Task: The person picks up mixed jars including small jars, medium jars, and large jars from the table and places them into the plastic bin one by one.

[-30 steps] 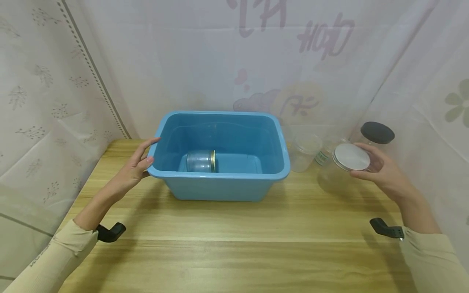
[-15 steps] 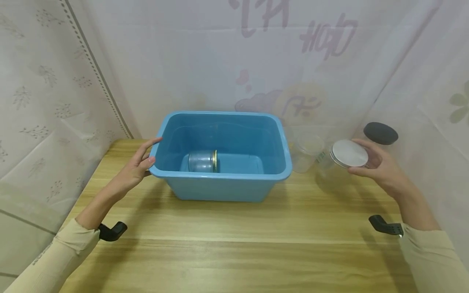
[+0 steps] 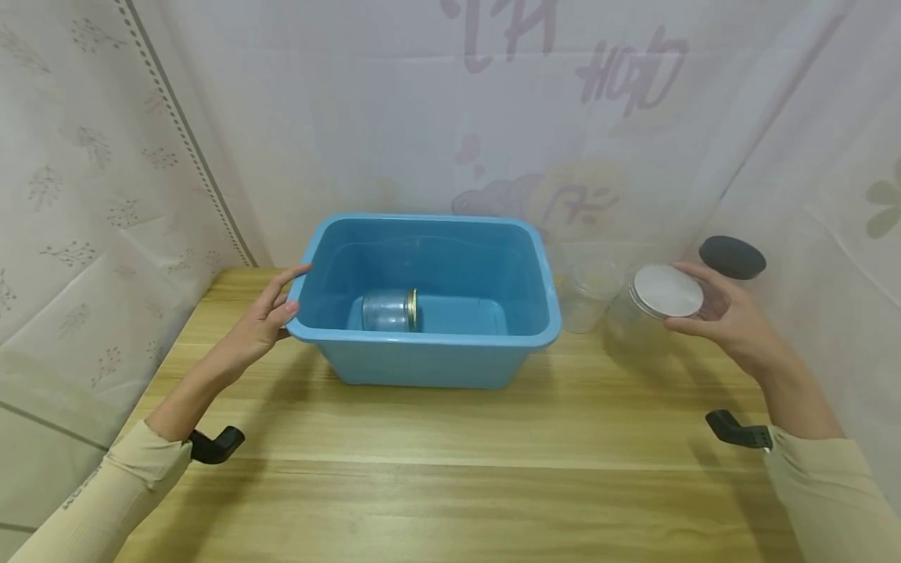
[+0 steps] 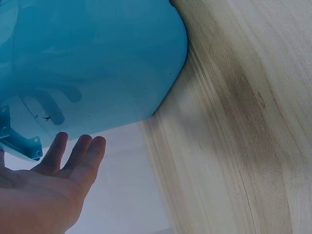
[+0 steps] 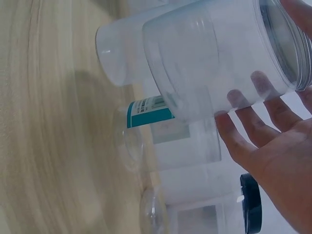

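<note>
My right hand (image 3: 732,320) grips a clear plastic jar (image 5: 190,58) near its top, the thumb and fingers around the side by the whitish lid (image 3: 669,291). In the right wrist view the jar's base is raised off the table, tilted in front of other jars. My left hand (image 3: 256,320) touches the left rim of a blue plastic tub (image 3: 422,363) with thumb and index finger. Its other fingers (image 4: 87,161) extend outside the tub wall in the left wrist view. Inside the tub, a clear jar with a gold lid (image 3: 389,310) lies on its side.
Right of the tub stands a clear container (image 3: 590,293). Farther right is a clear jar with a black lid (image 3: 732,257). In the right wrist view, a clear container with a green-and-white label (image 5: 151,112) stands behind the held jar. A printed curtain (image 3: 394,117) backs the wooden table (image 3: 450,500).
My right hand has brought the held jar slightly left and up, uncovering more of the black-lidded jar and covering the labelled container. My left hand stays at the tub's rim.
</note>
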Tool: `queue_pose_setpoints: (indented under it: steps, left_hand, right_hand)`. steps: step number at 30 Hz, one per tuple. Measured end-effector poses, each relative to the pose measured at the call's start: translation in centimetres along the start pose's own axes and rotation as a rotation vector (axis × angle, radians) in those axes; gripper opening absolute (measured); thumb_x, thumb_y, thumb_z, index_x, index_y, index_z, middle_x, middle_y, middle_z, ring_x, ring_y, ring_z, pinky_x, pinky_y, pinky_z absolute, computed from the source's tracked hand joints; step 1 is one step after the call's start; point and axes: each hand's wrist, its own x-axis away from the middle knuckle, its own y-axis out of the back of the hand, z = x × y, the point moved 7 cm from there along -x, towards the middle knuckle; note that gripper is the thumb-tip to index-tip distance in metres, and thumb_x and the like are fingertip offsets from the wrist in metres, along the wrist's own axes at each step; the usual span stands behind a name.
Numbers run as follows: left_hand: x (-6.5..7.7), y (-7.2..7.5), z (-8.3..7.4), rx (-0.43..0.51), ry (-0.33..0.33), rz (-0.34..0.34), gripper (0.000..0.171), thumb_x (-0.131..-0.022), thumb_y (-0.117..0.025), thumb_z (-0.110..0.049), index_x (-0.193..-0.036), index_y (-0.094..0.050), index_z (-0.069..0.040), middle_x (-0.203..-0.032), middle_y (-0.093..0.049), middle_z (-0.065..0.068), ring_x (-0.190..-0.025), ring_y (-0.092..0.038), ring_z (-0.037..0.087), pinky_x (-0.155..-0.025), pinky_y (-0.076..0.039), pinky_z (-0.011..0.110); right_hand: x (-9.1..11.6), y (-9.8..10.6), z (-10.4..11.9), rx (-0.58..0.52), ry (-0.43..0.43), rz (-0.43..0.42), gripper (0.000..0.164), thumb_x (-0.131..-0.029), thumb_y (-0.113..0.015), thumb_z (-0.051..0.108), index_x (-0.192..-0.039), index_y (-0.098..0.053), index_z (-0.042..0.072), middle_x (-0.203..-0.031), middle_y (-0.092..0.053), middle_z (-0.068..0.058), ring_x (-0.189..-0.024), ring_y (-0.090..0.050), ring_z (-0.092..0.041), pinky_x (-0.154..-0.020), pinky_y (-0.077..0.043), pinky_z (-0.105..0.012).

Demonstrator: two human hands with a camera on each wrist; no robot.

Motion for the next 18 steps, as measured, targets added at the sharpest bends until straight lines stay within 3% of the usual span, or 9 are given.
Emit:
queue_pose_setpoints:
  steps: [11, 18]
  left_hand:
    - [0.0, -0.1, 0.0, 0.002, -0.011, -0.001, 0.052, -0.112, -0.036, -0.023, -0.162, -0.021, -0.025, -0.138, -0.042, 0.036, -0.116, -0.055, 0.030, -0.090, -0.048, 0.022]
    - [0.0, 0.0, -0.1, -0.005, -0.009, -0.001, 0.053, -0.112, -0.036, -0.023, -0.163, -0.021, -0.025, -0.139, -0.043, 0.034, -0.116, -0.055, 0.030, -0.090, -0.049, 0.023]
  right_hand:
    - [-0.9, -0.6, 2.0, 0.029, 0.017, -0.004, 0.084, -0.073, -0.064, -0.037, -0.148, -0.041, -0.009, -0.141, -0.041, -0.021, -0.117, -0.044, -0.027, -0.083, -0.051, -0.022]
    - [-1.4, 0.6, 3.9, 0.098, 0.023, -0.071, 0.082, -0.073, -0.067, -0.035, -0.147, -0.048, -0.004, -0.142, -0.042, -0.016, -0.114, -0.044, -0.024, -0.080, -0.051, -0.018]
